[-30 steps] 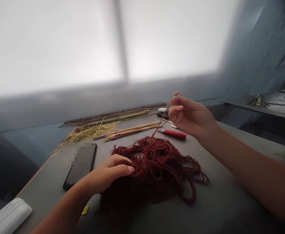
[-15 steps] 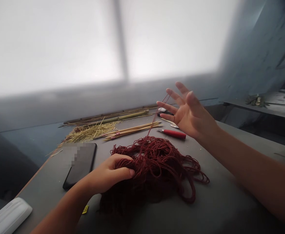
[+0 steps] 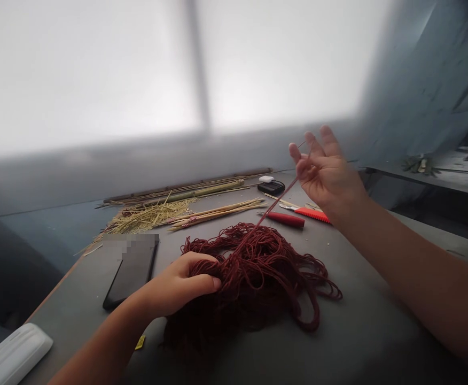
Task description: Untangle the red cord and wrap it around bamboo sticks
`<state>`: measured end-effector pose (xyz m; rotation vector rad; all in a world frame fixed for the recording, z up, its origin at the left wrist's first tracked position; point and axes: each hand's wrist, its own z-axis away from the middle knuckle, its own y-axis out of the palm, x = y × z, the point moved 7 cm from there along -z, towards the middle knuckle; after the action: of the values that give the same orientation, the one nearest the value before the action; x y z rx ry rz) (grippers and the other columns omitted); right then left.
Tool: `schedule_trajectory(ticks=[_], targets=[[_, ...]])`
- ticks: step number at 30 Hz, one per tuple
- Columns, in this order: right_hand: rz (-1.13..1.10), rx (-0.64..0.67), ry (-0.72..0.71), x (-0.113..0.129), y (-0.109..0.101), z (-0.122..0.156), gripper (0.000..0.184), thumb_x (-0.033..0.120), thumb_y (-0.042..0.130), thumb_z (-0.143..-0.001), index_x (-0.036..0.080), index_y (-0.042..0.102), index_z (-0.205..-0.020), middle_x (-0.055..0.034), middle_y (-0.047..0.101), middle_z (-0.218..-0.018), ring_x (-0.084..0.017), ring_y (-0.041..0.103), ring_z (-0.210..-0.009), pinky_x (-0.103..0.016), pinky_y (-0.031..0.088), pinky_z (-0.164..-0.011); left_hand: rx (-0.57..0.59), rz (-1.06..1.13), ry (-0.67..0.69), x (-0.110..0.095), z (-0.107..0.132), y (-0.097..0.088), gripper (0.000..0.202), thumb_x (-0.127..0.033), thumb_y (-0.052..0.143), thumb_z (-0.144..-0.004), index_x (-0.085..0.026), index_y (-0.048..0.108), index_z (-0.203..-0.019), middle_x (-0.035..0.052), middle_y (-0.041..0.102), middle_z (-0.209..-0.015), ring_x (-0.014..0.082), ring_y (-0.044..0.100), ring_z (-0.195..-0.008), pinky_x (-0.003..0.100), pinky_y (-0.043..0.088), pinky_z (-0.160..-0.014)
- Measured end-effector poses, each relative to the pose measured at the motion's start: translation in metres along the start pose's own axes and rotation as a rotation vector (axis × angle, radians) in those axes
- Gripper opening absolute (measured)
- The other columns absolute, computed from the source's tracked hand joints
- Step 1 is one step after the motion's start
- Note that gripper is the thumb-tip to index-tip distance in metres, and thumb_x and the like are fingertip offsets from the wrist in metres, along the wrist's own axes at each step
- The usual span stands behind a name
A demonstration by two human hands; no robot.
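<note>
A tangled heap of dark red cord (image 3: pixel 258 272) lies on the grey table (image 3: pixel 370 331). My left hand (image 3: pixel 178 286) rests on the heap's left side, fingers curled into the cord and gripping it. My right hand (image 3: pixel 324 171) is raised above the far side of the table, palm toward me, fingers partly stretched. One strand of the cord (image 3: pixel 274 206) runs taut from the heap up to that hand and passes between its fingers.
A black phone (image 3: pixel 132 270) lies left of the heap. Behind it are straw and bamboo sticks (image 3: pixel 186 206), a red-handled knife (image 3: pixel 284 219), a red serrated tool (image 3: pixel 310 213) and a small black case (image 3: pixel 271 187). A white case (image 3: pixel 12 355) sits at the near left corner.
My right hand opened from a pinch, then rose and moved right, pulling the strand longer and tauter. The left hand stayed on the heap.
</note>
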<state>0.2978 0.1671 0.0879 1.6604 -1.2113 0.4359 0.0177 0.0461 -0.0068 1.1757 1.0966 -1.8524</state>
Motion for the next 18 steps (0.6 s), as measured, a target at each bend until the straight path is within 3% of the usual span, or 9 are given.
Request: schedule_trajectory(ticks=[3,5,7,9,11,14,16,18], targets=[[0.025,0.060,0.112,-0.005,0.005,0.002,0.049,0.029,0.075,-0.080,0.046,0.058,-0.123,0.0078,0.052,-0.146,-0.014,0.069,-0.095,-0.020,0.048,-0.045,0.024,0.008,0.010,0.000,0.000,0.002,0.018,-0.037,0.069,-0.067,-0.021,0.070,-0.073,0.0003,0.062,-0.074,0.0182,0.055,-0.075,0.027,0.045,-0.066],[0.057,0.198,0.216,-0.008,0.017,0.009,0.033,0.057,0.062,-0.088,0.042,0.064,-0.117,0.0035,0.062,-0.134,-0.009,0.063,-0.063,-0.022,0.037,-0.037,0.008,0.002,0.016,0.000,-0.001,0.001,0.016,-0.036,0.069,-0.066,-0.021,0.069,-0.071,-0.0005,0.059,-0.073,0.0174,0.053,-0.074,0.026,0.044,-0.065],[0.106,0.407,0.317,-0.011,0.032,0.021,0.055,0.076,0.039,-0.089,0.036,0.067,-0.116,-0.0010,0.072,-0.112,-0.006,0.043,-0.040,-0.025,0.028,-0.034,-0.014,-0.004,0.015,0.000,-0.001,0.000,0.016,-0.036,0.070,-0.065,-0.021,0.069,-0.071,-0.0011,0.058,-0.073,0.0169,0.052,-0.074,0.025,0.043,-0.065],[0.179,0.652,0.362,-0.013,0.047,0.038,0.070,0.082,0.035,-0.085,0.030,0.068,-0.119,-0.0004,0.073,-0.086,-0.005,0.029,-0.033,-0.025,0.022,-0.033,-0.030,0.004,0.021,0.000,-0.001,-0.001,0.017,-0.035,0.070,-0.064,-0.022,0.069,-0.073,-0.0014,0.057,-0.073,0.0164,0.051,-0.074,0.024,0.042,-0.064],[0.349,0.914,0.352,-0.016,0.060,0.060,0.068,0.077,0.058,-0.077,0.025,0.069,-0.120,0.0037,0.065,-0.067,-0.005,0.029,-0.034,-0.024,0.020,-0.035,-0.027,0.007,0.035,0.001,-0.002,-0.001,0.016,-0.035,0.069,-0.065,-0.021,0.069,-0.074,-0.0016,0.057,-0.073,0.0159,0.050,-0.073,0.024,0.042,-0.064],[0.841,1.195,0.190,-0.027,0.068,0.090,0.057,0.050,0.084,-0.067,0.022,0.074,-0.114,0.0052,0.059,-0.059,-0.008,0.045,-0.047,-0.022,0.030,-0.042,-0.009,-0.011,0.051,0.004,-0.003,-0.002,0.016,-0.036,0.069,-0.067,-0.021,0.068,-0.070,-0.0019,0.056,-0.071,0.0155,0.049,-0.072,0.024,0.042,-0.064],[1.101,1.268,0.019,-0.031,0.072,0.101,0.033,0.037,0.081,-0.075,0.024,0.079,-0.106,0.0026,0.067,-0.067,-0.011,0.056,-0.060,-0.022,0.040,-0.054,-0.018,-0.036,0.064,0.005,-0.003,-0.004,0.016,-0.036,0.069,-0.068,-0.021,0.066,-0.067,-0.0022,0.054,-0.070,0.0153,0.049,-0.071,0.024,0.042,-0.064],[1.174,1.290,-0.122,-0.031,0.077,0.108,0.015,0.026,0.070,-0.085,0.023,0.081,-0.096,0.0004,0.074,-0.079,-0.013,0.063,-0.072,-0.023,0.045,-0.064,-0.038,-0.086,0.111,0.002,-0.003,-0.006,0.016,-0.037,0.068,-0.069,-0.021,0.066,-0.067,-0.0021,0.054,-0.070,0.0154,0.049,-0.070,0.024,0.042,-0.062]])
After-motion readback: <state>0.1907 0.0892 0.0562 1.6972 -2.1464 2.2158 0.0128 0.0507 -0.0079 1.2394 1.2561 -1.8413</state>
